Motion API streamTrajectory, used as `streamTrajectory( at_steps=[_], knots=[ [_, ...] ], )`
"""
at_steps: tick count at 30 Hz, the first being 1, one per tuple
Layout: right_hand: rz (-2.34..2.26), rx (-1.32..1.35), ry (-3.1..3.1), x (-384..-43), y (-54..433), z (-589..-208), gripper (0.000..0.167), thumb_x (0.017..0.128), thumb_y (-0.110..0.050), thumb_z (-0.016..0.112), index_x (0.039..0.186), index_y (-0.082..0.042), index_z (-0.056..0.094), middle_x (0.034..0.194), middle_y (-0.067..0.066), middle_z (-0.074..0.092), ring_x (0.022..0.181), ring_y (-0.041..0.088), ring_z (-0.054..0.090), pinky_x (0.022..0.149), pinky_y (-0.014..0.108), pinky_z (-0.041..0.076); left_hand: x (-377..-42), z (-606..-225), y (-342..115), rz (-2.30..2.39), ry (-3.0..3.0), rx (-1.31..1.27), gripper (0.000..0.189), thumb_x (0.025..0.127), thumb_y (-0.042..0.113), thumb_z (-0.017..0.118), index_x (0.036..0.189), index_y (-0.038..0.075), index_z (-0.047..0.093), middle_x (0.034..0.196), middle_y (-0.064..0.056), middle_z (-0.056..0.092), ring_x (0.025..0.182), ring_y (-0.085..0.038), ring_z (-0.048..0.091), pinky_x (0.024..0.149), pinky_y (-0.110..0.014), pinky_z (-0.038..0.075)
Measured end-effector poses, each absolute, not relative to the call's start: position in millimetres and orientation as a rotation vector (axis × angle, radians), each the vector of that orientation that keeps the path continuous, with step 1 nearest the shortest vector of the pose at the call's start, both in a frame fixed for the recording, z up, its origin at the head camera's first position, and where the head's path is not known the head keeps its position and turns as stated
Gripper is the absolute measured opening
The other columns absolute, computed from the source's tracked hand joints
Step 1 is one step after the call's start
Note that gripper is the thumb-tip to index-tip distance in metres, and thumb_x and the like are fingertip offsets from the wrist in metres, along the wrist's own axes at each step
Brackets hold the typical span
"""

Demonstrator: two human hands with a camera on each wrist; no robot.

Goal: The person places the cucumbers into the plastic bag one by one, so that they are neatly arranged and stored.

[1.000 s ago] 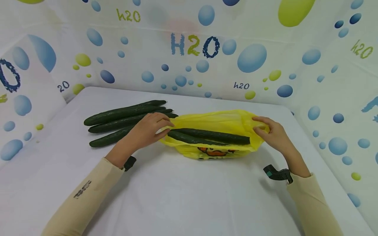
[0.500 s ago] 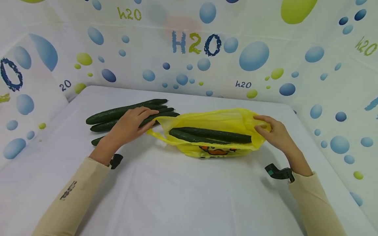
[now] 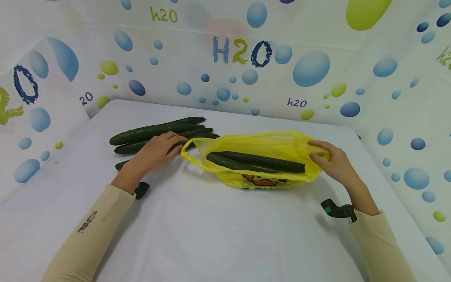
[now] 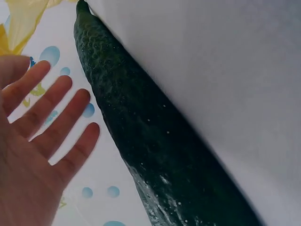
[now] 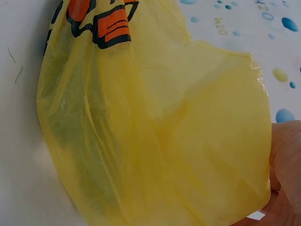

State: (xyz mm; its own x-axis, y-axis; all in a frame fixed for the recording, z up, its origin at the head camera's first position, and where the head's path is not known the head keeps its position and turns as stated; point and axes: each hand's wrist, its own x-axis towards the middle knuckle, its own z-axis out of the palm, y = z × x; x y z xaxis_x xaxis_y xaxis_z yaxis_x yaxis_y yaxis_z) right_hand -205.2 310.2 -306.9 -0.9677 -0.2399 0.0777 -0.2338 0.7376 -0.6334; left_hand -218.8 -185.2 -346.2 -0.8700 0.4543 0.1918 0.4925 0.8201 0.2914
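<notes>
Over the nearest of the loose cucumbers, my left hand [image 3: 155,150] reaches with its fingers extended. The left wrist view shows those fingers [image 4: 61,117] spread and straight beside a dark green cucumber [image 4: 141,113], with nothing in the palm. A yellow plastic bag [image 3: 271,140] lies with its mouth open towards me, two cucumbers [image 3: 260,159] inside. My right hand [image 3: 334,164] pinches the bag's right rim between thumb and fingers. In the right wrist view the yellow film [image 5: 188,141] stretches from that hand, and green shows faintly through it.
Several loose cucumbers [image 3: 151,132] lie side by side at the back left, their right ends close to the bag's left handle [image 3: 192,158]. A white cloth [image 3: 218,235] covers the table. Behind stands a white backdrop [image 3: 169,47] with blue and green drops.
My left hand has let go of the bag's left rim and moved left over the loose cucumbers. The right hand stays at the bag's right rim. The head view has shifted slightly.
</notes>
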Motion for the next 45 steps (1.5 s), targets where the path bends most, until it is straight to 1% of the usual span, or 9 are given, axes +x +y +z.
streamTrajectory(
  at_steps=[4, 8, 11, 14, 18, 22, 29, 39, 45],
  knots=[
    [-1.059, -0.396, 2.927, -207, 309, -307, 0.047, 0.100, -0.021, 0.056, 0.140, 0.002, 0.048, 0.147, 0.029, 0.039, 0.135, 0.050, 0.033, 0.102, 0.068, 0.033, -219, -348, -192, -0.595, -2.996, -0.679, 0.040, 0.104, 0.026, 0.048, 0.139, 0.007, 0.050, 0.134, -0.019, 0.048, 0.121, -0.039, 0.050, 0.100, -0.058, 0.040],
    [-1.049, -0.412, 2.936, -210, 307, -308, 0.046, 0.100, -0.020, 0.057, 0.139, 0.002, 0.049, 0.146, 0.029, 0.040, 0.135, 0.049, 0.033, 0.103, 0.067, 0.033, -219, -349, -198, -0.666, -3.102, -0.559, 0.050, 0.103, 0.030, 0.051, 0.147, 0.009, 0.040, 0.140, -0.022, 0.040, 0.126, -0.043, 0.046, 0.102, -0.060, 0.038],
    [-1.041, -0.420, 2.939, -212, 306, -308, 0.046, 0.100, -0.020, 0.057, 0.139, 0.002, 0.049, 0.146, 0.029, 0.040, 0.135, 0.049, 0.033, 0.103, 0.067, 0.033, -220, -350, -199, -0.731, -3.154, -0.507, 0.060, 0.101, 0.030, 0.055, 0.151, 0.008, 0.030, 0.143, -0.026, 0.039, 0.131, -0.046, 0.040, 0.105, -0.063, 0.034],
    [-1.031, -0.427, 2.942, -212, 306, -308, 0.046, 0.100, -0.020, 0.057, 0.139, 0.002, 0.049, 0.146, 0.029, 0.040, 0.135, 0.050, 0.033, 0.103, 0.068, 0.032, -222, -351, -200, -0.778, -3.197, -0.495, 0.067, 0.099, 0.028, 0.058, 0.153, 0.008, 0.025, 0.148, -0.028, 0.036, 0.136, -0.048, 0.032, 0.108, -0.065, 0.028],
    [-1.030, -0.432, 2.946, -212, 307, -307, 0.046, 0.100, -0.021, 0.057, 0.139, 0.002, 0.049, 0.146, 0.030, 0.040, 0.135, 0.051, 0.032, 0.104, 0.069, 0.030, -224, -353, -202, -0.744, -3.219, -0.528, 0.066, 0.097, 0.022, 0.062, 0.153, 0.010, 0.028, 0.152, -0.028, 0.031, 0.138, -0.049, 0.028, 0.109, -0.064, 0.026],
    [-1.041, -0.419, 2.951, -212, 307, -309, 0.047, 0.100, -0.023, 0.057, 0.139, 0.002, 0.049, 0.146, 0.030, 0.039, 0.136, 0.052, 0.031, 0.104, 0.070, 0.028, -225, -353, -205, -0.713, -3.196, -0.565, 0.066, 0.095, 0.013, 0.064, 0.152, 0.012, 0.031, 0.151, -0.027, 0.033, 0.137, -0.048, 0.031, 0.109, -0.063, 0.028],
    [-1.043, -0.413, 2.950, -211, 305, -314, 0.048, 0.100, -0.026, 0.056, 0.139, 0.001, 0.049, 0.148, 0.029, 0.039, 0.136, 0.051, 0.031, 0.103, 0.070, 0.028, -228, -355, -209, -0.712, -3.183, -0.579, 0.064, 0.095, 0.005, 0.061, 0.152, 0.015, 0.032, 0.150, -0.026, 0.036, 0.135, -0.048, 0.034, 0.105, -0.064, 0.032],
    [-1.039, -0.387, 2.948, -210, 306, -318, 0.048, 0.100, -0.025, 0.056, 0.140, 0.001, 0.048, 0.148, 0.028, 0.038, 0.137, 0.050, 0.030, 0.104, 0.070, 0.028, -229, -354, -206, -0.689, -3.186, -0.601, 0.061, 0.099, 0.009, 0.057, 0.152, 0.013, 0.030, 0.146, -0.030, 0.038, 0.130, -0.050, 0.040, 0.102, -0.064, 0.035],
    [-1.037, -0.387, 2.949, -211, 306, -319, 0.048, 0.101, -0.025, 0.056, 0.140, 0.001, 0.048, 0.148, 0.029, 0.038, 0.136, 0.051, 0.030, 0.104, 0.070, 0.028, -228, -354, -206, -0.659, -3.114, -0.612, 0.058, 0.097, 0.005, 0.058, 0.150, 0.010, 0.034, 0.132, -0.029, 0.047, 0.119, -0.045, 0.048, 0.096, -0.060, 0.042]
  ],
)
